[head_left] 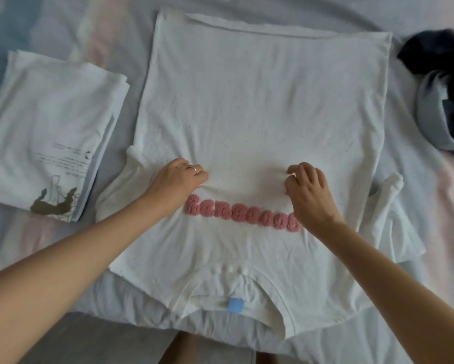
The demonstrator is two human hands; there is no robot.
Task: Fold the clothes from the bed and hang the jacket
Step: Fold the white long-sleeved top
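Shirt (260, 101) spread flat, left hand (180, 177) and right hand (308, 190) each curled to pinch its cloth just beyond the lettering (241, 215), seemingly to raise a fold; jacket (441, 61) well right of the right hand.

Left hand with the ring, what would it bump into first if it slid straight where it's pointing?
Probably just more white T-shirt, narrowly missing the right hand; beyond the shirt's edge, likely the dark clothes pile.
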